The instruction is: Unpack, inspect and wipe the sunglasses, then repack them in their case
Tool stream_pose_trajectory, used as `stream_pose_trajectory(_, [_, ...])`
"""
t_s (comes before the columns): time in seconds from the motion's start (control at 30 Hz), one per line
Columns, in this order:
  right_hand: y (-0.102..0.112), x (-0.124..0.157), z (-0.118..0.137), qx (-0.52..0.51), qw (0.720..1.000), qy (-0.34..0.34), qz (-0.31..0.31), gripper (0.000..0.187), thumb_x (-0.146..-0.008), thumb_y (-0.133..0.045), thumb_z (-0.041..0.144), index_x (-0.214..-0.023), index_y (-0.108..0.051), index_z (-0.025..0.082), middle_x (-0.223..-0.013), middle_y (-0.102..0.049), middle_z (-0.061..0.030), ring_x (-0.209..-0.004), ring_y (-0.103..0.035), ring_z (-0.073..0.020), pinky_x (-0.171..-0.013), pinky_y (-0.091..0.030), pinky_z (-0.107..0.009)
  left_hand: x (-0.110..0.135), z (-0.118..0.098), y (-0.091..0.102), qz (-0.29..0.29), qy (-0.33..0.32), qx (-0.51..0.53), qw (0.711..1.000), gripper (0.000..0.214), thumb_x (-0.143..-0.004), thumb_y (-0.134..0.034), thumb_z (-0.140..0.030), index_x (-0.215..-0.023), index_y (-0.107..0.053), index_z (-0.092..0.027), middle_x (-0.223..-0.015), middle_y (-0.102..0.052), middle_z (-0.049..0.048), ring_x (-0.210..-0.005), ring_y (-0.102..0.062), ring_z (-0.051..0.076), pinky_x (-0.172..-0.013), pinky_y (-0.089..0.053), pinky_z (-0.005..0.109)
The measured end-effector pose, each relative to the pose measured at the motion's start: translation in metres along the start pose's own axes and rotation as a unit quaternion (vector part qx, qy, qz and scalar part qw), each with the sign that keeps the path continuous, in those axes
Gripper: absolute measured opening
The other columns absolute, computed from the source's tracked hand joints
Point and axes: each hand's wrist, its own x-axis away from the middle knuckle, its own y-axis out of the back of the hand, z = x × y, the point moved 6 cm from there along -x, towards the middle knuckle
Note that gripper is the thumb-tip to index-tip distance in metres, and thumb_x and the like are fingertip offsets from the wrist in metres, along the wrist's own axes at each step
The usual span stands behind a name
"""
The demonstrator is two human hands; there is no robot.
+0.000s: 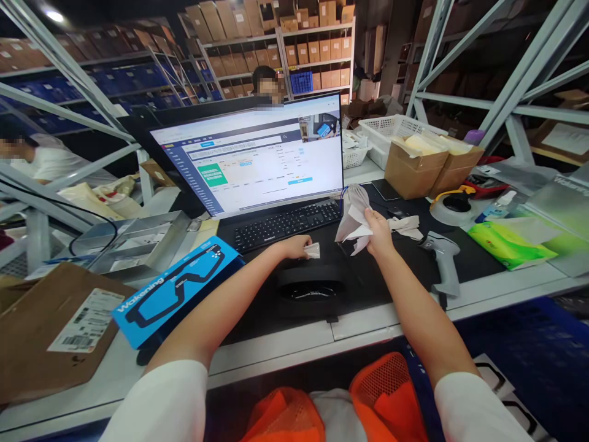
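My left hand [295,247] is closed on a small folded piece of whitish paper [313,250], just in front of the black keyboard [288,225]. To its right, my right hand [380,232] grips a crumpled pale grey wrapper [353,215], held above the dark mat. Whether the wrapper is paper or plastic, I cannot tell. Below my hands lies a black object with a glossy curved edge [313,291]. Left of my left forearm, a blue Wakening box [177,288] with a glasses-like outline is tilted. A handheld barcode scanner [442,261] lies right of my right forearm.
A monitor [257,166] stands behind the keyboard. On the left is a labelled brown carton [50,331]. Open cartons [416,169], a tape dispenser [453,205] and a green tissue pack [510,242] occupy the right. Metal frame bars flank the desk; one person is beyond the monitor, another left.
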Motion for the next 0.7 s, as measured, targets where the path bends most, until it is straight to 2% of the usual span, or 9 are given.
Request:
stream_pose_trajectory(0.1, [0.0,0.0,-0.001,0.001,1.0,-0.005,0.002,0.05,-0.056,-0.085,0.062,-0.073,-0.06,0.022,-0.067,-0.064,0.0027,-0.062,-0.057,-0.0155,-0.06,-0.047,-0.028,0.011,0.003,0.011,-0.003,0.003,0.09,0.996,0.034,-0.059,-0.073,-0.024,-0.092,-0.069,-0.017,-0.098,-0.073,0.0059,-0.093,-0.065,0.024,-0.08,-0.047,0.029])
stream_pose_trajectory(0.17, [-0.001,0.001,-0.001,0.001,1.0,-0.004,0.003,0.05,-0.057,-0.085,0.062,-0.073,-0.06,0.022,-0.066,-0.064,0.0029,-0.062,-0.057,-0.0155,-0.06,-0.047,-0.029,0.021,0.003,0.02,-0.023,0.003,0.17,0.985,0.029,-0.068,-0.069,-0.03,-0.092,-0.068,-0.015,-0.095,-0.074,0.0079,-0.091,-0.068,0.025,-0.078,-0.049,0.03])
stream_pose_trajectory(0.27, [-0.003,0.003,-0.002,-0.003,1.0,-0.006,0.003,0.048,-0.058,-0.085,0.061,-0.073,-0.06,0.022,-0.067,-0.065,0.0024,-0.062,-0.058,-0.0156,-0.06,-0.047,-0.029,0.038,-0.004,0.031,-0.069,-0.005,0.297,0.952,0.036,-0.084,-0.059,-0.04,-0.109,-0.062,-0.015,-0.105,-0.073,0.012,-0.094,-0.071,0.022,-0.077,-0.053,0.03])
stream_pose_trajectory(0.37, [-0.005,0.005,-0.004,-0.002,1.0,-0.01,0.009,0.046,-0.06,-0.084,0.059,-0.075,-0.062,0.021,-0.069,-0.067,0.0013,-0.065,-0.06,-0.0172,-0.063,-0.049,-0.031,0.053,-0.013,0.035,-0.094,-0.006,0.388,0.917,0.04,-0.089,-0.057,-0.047,-0.115,-0.057,-0.016,-0.104,-0.074,0.0137,-0.085,-0.073,0.02,-0.069,-0.053,0.027])
stream_pose_trajectory(0.47, [-0.006,0.006,-0.007,0.002,1.0,-0.01,0.012,0.045,-0.06,-0.084,0.058,-0.076,-0.064,0.021,-0.07,-0.068,0.0008,-0.066,-0.062,-0.0184,-0.065,-0.051,-0.032,0.064,-0.021,0.036,-0.108,-0.005,0.444,0.89,0.041,-0.086,-0.064,-0.046,-0.114,-0.058,-0.016,-0.089,-0.074,0.0109,-0.067,-0.07,0.015,-0.055,-0.047,0.021])
stream_pose_trajectory(0.53, [-0.006,0.006,-0.008,0.007,1.0,-0.012,0.012,0.046,-0.059,-0.084,0.058,-0.075,-0.064,0.021,-0.069,-0.067,0.0007,-0.065,-0.061,-0.0182,-0.064,-0.05,-0.032,0.07,-0.027,0.037,-0.113,-0.013,0.473,0.874,0.046,-0.083,-0.069,-0.04,-0.12,-0.057,-0.017,-0.085,-0.073,0.0079,-0.064,-0.068,0.013,-0.053,-0.045,0.019])
stream_pose_trajectory(0.63, [-0.005,0.005,-0.008,0.013,1.0,-0.009,0.013,0.046,-0.061,-0.083,0.059,-0.075,-0.063,0.021,-0.068,-0.067,0.0004,-0.066,-0.061,-0.0184,-0.064,-0.05,-0.032,0.079,-0.034,0.039,-0.11,-0.041,0.562,0.819,0.072,-0.071,-0.08,-0.023,-0.137,-0.052,-0.019,-0.086,-0.071,0.0032,-0.068,-0.068,0.012,-0.06,-0.05,0.021])
stream_pose_trajectory(0.7, [-0.004,0.005,-0.008,0.012,1.0,-0.008,0.011,0.046,-0.061,-0.083,0.06,-0.075,-0.063,0.021,-0.068,-0.066,0.0003,-0.066,-0.061,-0.0186,-0.064,-0.049,-0.032,0.086,-0.037,0.04,-0.117,-0.051,0.613,0.779,0.092,-0.065,-0.082,-0.015,-0.148,-0.042,-0.023,-0.081,-0.069,-0.0003,-0.067,-0.068,0.012,-0.061,-0.052,0.021])
